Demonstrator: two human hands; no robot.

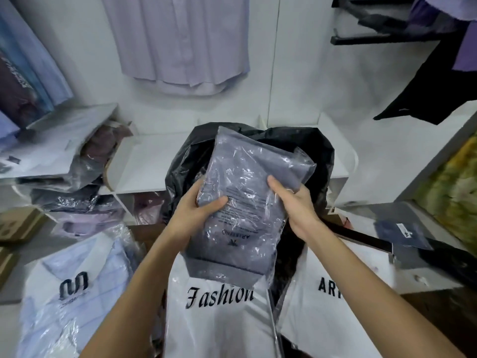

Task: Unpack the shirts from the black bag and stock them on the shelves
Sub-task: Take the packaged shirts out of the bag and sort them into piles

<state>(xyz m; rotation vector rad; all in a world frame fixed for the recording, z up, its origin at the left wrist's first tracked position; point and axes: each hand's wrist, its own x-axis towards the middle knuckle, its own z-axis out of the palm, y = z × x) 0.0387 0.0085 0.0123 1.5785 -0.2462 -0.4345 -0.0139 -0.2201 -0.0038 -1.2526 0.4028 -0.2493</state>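
I saw both bare forearms reaching forward from the near edge, meeting at the centre. The left hand grasped the left edge of a grey shirt in a clear plastic packet, thumb lying across the front and fingers hidden behind. The right hand grasped the packet's right edge in the same way, thumb on top. The packet was tilted, its far end raised over the open mouth of the black bag, its near end overlapping a white packet printed "Fashion".

The black bag stood just beyond the hands, against the white shelf unit, and it covered the middle of that shelf. On the far left, a heap of packed shirts spilled over the shelf's edge. Near left lay a pale blue shirt in a packet with a dark logo. Near right lay a white packet printed "AR", its remaining letters hidden by my right forearm. Beyond it on the right rested a dark navy packet. A pale lilac shirt hung on the far wall above the bag, and a black garment hung at far right.
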